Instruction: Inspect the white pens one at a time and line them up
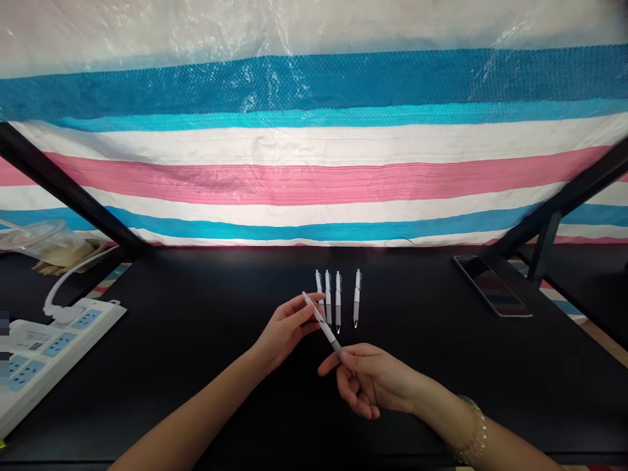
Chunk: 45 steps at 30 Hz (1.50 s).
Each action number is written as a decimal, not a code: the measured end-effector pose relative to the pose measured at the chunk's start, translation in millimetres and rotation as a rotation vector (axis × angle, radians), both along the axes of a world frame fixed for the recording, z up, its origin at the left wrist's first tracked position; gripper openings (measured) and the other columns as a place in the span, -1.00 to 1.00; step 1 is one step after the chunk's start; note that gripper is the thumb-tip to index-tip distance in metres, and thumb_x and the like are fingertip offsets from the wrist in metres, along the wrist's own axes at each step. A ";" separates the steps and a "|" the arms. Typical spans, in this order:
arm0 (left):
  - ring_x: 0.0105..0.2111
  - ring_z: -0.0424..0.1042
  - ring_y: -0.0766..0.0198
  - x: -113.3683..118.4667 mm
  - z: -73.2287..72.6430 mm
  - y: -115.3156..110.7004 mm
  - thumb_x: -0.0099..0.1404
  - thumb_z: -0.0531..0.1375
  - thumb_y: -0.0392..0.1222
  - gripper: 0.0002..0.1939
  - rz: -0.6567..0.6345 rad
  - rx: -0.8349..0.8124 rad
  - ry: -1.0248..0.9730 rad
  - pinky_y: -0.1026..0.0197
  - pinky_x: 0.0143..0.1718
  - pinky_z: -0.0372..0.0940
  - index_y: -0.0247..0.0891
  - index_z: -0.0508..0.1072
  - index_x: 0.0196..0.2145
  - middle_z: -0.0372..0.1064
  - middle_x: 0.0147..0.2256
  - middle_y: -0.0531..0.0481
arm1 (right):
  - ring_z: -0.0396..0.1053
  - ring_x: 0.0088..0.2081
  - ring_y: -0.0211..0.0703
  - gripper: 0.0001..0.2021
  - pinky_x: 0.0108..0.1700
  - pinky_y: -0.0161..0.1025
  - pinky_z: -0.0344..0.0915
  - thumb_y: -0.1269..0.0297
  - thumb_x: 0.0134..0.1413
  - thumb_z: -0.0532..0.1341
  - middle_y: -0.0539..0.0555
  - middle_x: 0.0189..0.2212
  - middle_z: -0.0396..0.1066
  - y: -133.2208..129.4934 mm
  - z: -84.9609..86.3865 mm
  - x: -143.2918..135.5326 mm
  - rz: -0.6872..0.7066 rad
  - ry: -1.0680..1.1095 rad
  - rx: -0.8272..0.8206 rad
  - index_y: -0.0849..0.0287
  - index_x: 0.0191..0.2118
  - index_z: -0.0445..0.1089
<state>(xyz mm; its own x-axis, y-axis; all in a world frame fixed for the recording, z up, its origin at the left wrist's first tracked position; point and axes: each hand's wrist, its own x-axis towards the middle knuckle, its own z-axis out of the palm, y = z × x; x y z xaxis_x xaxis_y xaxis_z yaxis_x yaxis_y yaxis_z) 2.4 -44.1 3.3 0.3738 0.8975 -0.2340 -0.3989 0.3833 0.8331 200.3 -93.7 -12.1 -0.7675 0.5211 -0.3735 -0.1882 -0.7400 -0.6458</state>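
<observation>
A white pen with a grey grip [328,331] is held slantwise between both hands above the black table. The fingers of my left hand [287,327] pinch its upper end, at the clip side. My right hand [370,379] grips the grey lower end between thumb and forefinger, its other fingers curled loosely; the tip is hidden. Behind the hands several similar pens lie side by side, pointing away. One white pen [356,297] lies a little apart on the right; another [338,301] is in the group on the left. The leftmost is partly covered by my left hand.
On the black table [196,294], a phone [492,286] lies at the back right. A white power strip [59,353] with a plugged-in cable is at the left, near a clear plastic container [46,242]. Black bars slant at both sides before a striped sheet [314,183].
</observation>
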 end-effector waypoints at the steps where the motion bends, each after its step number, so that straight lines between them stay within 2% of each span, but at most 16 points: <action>1: -0.32 0.40 0.29 0.7 -0.1 -1.5 0.19 0.30 -0.17 -0.77 0.018 -0.008 0.034 0.24 -0.20 0.33 -0.29 0.56 -0.19 0.46 -0.33 -0.07 | 0.25 -0.72 -0.37 -0.57 -0.75 -0.49 0.04 -0.02 0.13 0.17 -0.01 -0.65 0.34 -0.1 -0.4 -0.2 0.002 -0.020 0.016 0.35 -0.18 0.40; 4: -0.33 0.43 0.29 2.5 -1.1 -4.6 0.13 0.35 -0.11 -0.78 0.076 -0.023 0.140 0.28 -0.24 0.35 -0.31 0.59 -0.31 0.49 -0.35 -0.08 | 0.13 -0.80 -0.41 -0.59 -0.81 -0.49 -0.15 -0.04 0.08 0.19 -0.04 -0.72 0.31 0.1 -1.6 0.0 0.009 -0.101 0.054 0.32 -0.32 0.38; 9: -0.36 0.45 0.30 4.9 -0.2 -8.1 0.09 0.37 -0.06 -0.74 0.151 -0.003 0.223 0.32 -0.29 0.36 -0.32 0.59 -0.35 0.51 -0.38 -0.06 | 0.05 -0.83 -0.44 -0.60 -0.82 -0.48 -0.23 -0.06 0.07 0.15 -0.06 -0.75 0.29 -0.1 -2.0 -0.5 0.001 -0.272 0.143 0.27 -0.39 0.35; 12: -0.36 0.44 0.30 6.1 0.6 -10.0 0.08 0.36 -0.07 -0.75 0.177 0.011 0.247 0.32 -0.29 0.37 -0.32 0.59 -0.37 0.51 -0.39 -0.06 | 0.03 -0.84 -0.44 -0.62 -0.80 -0.48 -0.19 -0.03 0.09 0.12 -0.10 -0.78 0.25 -2.8 0.5 -3.8 -0.030 -0.429 0.277 0.25 -0.42 0.32; 15: -0.36 0.43 0.30 7.0 1.2 -11.1 0.09 0.36 -0.07 -0.76 0.194 0.027 0.246 0.31 -0.28 0.37 -0.32 0.59 -0.38 0.49 -0.40 -0.04 | 0.06 -0.80 -0.47 -0.67 -0.75 -0.50 -0.08 0.05 0.10 0.14 -0.12 -0.77 0.22 -6.6 5.1 -7.9 -0.173 -0.630 0.536 0.24 -0.46 0.31; 16: -0.37 0.43 0.30 7.3 1.6 -11.3 0.09 0.36 -0.07 -0.77 0.200 0.028 0.233 0.31 -0.28 0.37 -0.31 0.58 -0.38 0.48 -0.40 -0.04 | 0.10 -0.78 -0.46 -0.69 -0.73 -0.51 -0.02 0.06 0.08 0.17 -0.11 -0.74 0.25 -7.4 6.4 -8.8 -0.190 -0.635 0.571 0.25 -0.44 0.32; 18: -0.38 0.41 0.31 7.6 2.7 -11.4 0.09 0.35 -0.08 -0.78 0.214 0.026 0.202 0.31 -0.31 0.36 -0.30 0.57 -0.38 0.46 -0.42 -0.02 | 0.26 -0.71 -0.38 -0.67 -0.69 -0.48 0.12 0.02 0.05 0.20 -0.06 -0.63 0.34 -7.1 7.6 -9.3 -0.157 -0.521 0.495 0.25 -0.31 0.35; 20: -0.40 0.40 0.31 7.8 3.9 -11.1 0.11 0.34 -0.08 -0.79 0.225 0.025 0.182 0.32 -0.34 0.34 -0.30 0.57 -0.38 0.44 -0.44 -0.01 | 0.38 -0.62 -0.26 -0.56 -0.66 -0.42 0.23 -0.08 0.05 0.17 0.03 -0.53 0.41 -4.9 6.3 -8.1 -0.096 -0.347 0.309 0.27 -0.22 0.34; 23: -0.39 0.40 0.29 7.6 4.7 -10.4 0.12 0.33 -0.09 -0.78 0.208 0.014 0.171 0.31 -0.36 0.33 -0.31 0.56 -0.36 0.43 -0.43 -0.02 | 0.43 -0.57 -0.21 -0.53 -0.65 -0.43 0.24 -0.13 0.07 0.13 0.10 -0.52 0.42 -1.0 1.9 -4.9 -0.094 -0.235 0.151 0.29 -0.34 0.32; 26: -0.40 0.39 0.30 7.4 3.7 -10.0 0.13 0.33 -0.08 -0.77 0.185 -0.001 0.158 0.31 -0.36 0.32 -0.30 0.56 -0.34 0.42 -0.42 -0.03 | 0.44 -0.54 -0.23 -0.61 -0.63 -0.45 0.26 -0.03 0.00 0.25 0.08 -0.50 0.43 0.8 -0.6 -2.5 -0.110 -0.222 0.117 0.27 -0.37 0.30; 29: -0.41 0.37 0.31 7.4 2.5 -10.2 0.14 0.32 -0.08 -0.77 0.182 0.000 0.148 0.31 -0.35 0.31 -0.31 0.56 -0.33 0.41 -0.43 -0.02 | 0.46 -0.49 -0.21 -0.62 -0.61 -0.44 0.28 0.00 0.04 0.24 0.12 -0.40 0.45 0.7 -0.1 -1.0 -0.057 -0.201 0.097 0.29 -0.29 0.33; 31: -0.40 0.37 0.30 7.3 2.2 -10.4 0.15 0.31 -0.08 -0.77 0.175 0.001 0.147 0.30 -0.35 0.31 -0.31 0.56 -0.32 0.41 -0.42 -0.03 | 0.46 -0.47 -0.20 -0.64 -0.60 -0.43 0.30 0.02 0.05 0.23 0.12 -0.41 0.44 0.6 0.5 -0.3 -0.026 -0.192 0.092 0.29 -0.29 0.32; 34: -0.40 0.38 0.30 7.1 2.5 -10.6 0.16 0.31 -0.07 -0.76 0.163 0.001 0.155 0.30 -0.36 0.31 -0.30 0.56 -0.31 0.41 -0.41 -0.03 | 0.47 -0.46 -0.17 -0.65 -0.61 -0.42 0.31 0.14 -0.08 0.35 0.05 -0.41 0.42 1.1 1.1 0.4 -0.058 -0.193 0.094 0.23 -0.29 0.24; 38: -0.41 0.37 0.32 7.4 2.8 -10.4 0.13 0.33 -0.06 -0.75 0.182 0.013 0.155 0.32 -0.37 0.32 -0.30 0.56 -0.33 0.40 -0.42 -0.02 | 0.49 -0.43 -0.14 -0.63 -0.62 -0.42 0.32 0.02 0.03 0.25 0.12 -0.34 0.42 2.3 2.9 -0.2 -0.038 -0.188 0.084 0.25 -0.26 0.25; 42: -0.41 0.37 0.31 8.3 2.8 -10.5 0.13 0.33 -0.06 -0.75 0.171 0.009 0.156 0.30 -0.37 0.32 -0.30 0.56 -0.33 0.41 -0.42 -0.02 | 0.50 -0.43 -0.12 -0.60 -0.64 -0.42 0.32 0.12 -0.12 0.38 0.07 -0.34 0.43 2.1 5.8 -1.0 -0.069 -0.207 0.088 0.21 -0.28 0.20; 45: -0.41 0.38 0.30 8.4 3.2 -10.6 0.12 0.33 -0.06 -0.75 0.182 0.010 0.155 0.30 -0.37 0.32 -0.30 0.56 -0.33 0.41 -0.42 -0.02 | 0.51 -0.43 -0.11 -0.63 -0.64 -0.42 0.32 0.04 0.01 0.28 0.12 -0.32 0.44 1.1 6.0 -0.6 -0.038 -0.196 0.071 0.23 -0.28 0.22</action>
<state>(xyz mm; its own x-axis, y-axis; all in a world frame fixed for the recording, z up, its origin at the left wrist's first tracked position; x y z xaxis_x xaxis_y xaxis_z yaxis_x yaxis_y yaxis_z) 10.8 -54.6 6.5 0.1658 0.9495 -0.2665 -0.3275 0.3079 0.8933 199.8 -92.6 -6.1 -0.6628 0.5788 -0.4750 -0.0809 -0.6860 -0.7231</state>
